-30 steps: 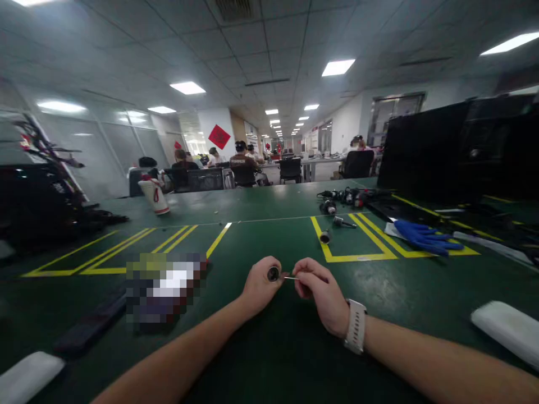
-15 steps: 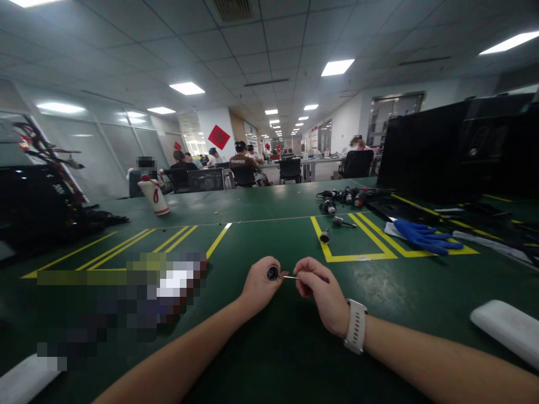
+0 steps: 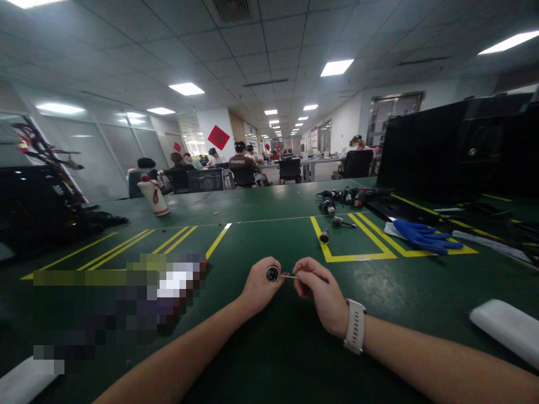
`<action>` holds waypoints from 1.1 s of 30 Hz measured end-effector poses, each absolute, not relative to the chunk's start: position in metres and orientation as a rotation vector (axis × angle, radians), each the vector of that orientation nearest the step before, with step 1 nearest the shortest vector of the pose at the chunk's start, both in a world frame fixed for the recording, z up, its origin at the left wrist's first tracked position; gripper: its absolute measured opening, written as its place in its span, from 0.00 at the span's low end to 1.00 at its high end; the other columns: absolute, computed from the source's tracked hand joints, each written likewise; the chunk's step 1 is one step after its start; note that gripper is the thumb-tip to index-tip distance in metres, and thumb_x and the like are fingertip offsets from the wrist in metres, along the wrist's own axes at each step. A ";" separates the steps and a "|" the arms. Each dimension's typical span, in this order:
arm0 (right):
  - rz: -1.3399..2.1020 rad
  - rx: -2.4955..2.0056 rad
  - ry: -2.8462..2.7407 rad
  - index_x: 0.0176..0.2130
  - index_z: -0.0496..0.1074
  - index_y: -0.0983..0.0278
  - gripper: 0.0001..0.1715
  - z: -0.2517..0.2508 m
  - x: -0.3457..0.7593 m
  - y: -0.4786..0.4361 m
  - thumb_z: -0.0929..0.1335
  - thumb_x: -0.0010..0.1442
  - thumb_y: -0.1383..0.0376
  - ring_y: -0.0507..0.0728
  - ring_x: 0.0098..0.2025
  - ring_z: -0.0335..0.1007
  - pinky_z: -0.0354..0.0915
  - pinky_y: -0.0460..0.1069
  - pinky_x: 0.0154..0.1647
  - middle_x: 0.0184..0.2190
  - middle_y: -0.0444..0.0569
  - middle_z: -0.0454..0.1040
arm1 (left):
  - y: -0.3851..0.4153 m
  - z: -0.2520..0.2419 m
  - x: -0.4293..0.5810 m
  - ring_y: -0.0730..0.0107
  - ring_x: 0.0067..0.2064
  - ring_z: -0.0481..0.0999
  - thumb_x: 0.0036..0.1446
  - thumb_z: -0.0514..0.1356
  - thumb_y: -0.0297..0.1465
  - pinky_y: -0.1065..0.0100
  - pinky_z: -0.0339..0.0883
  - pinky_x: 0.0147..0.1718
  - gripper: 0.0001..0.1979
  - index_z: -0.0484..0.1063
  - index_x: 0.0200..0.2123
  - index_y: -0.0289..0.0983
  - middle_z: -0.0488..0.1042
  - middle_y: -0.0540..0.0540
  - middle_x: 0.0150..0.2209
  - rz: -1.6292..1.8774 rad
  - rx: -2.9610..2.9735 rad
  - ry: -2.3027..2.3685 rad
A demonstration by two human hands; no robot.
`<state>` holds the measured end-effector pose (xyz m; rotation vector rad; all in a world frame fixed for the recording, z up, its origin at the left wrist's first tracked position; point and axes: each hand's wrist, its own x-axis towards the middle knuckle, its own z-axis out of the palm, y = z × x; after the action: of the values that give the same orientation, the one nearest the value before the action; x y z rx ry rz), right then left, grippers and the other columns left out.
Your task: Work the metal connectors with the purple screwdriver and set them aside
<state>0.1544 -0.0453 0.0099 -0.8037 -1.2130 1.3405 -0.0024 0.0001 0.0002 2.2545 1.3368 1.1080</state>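
My left hand (image 3: 256, 289) is closed around a dark cylindrical metal part (image 3: 272, 274), whose round hollow end faces me. Between the fingers of my right hand (image 3: 320, 289) is a thin metal rod (image 3: 289, 276), pinched and pointing left. The rod's tip reaches the fingertips of my left hand, beside the cylindrical part; whether it touches the part is hidden. Both hands are just above the green table (image 3: 269, 359). Farther off, a short metal socket-like piece (image 3: 324, 237) and a metal piece with a thin shaft (image 3: 343, 222) lie on the table.
Blue gloves (image 3: 423, 234) and a cluster of dark metal tools (image 3: 337, 197) lie at the right. A paper cup (image 3: 155, 195) stands back left. Yellow tape (image 3: 362, 258) marks the table. White blocks lie at both near sides; a black case (image 3: 446, 148) stands far right.
Almost nothing differs. Both hands keep their grips and places, with only a very slight shift of the right hand and the rod.
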 end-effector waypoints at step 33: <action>1.367 -0.792 -1.198 0.29 0.65 0.64 0.04 0.009 0.153 -0.044 0.62 0.53 0.68 0.49 0.20 0.56 0.52 0.45 0.23 0.16 0.38 0.62 | 0.000 0.001 -0.002 0.72 0.25 0.65 0.44 0.59 0.28 0.72 0.58 0.24 0.05 0.65 0.21 0.36 0.65 0.53 0.21 1.131 2.250 1.366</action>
<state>0.1526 -0.0443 0.0090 -0.7920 -1.1977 1.3667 -0.0022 0.0002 0.0010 2.2499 1.3660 1.1307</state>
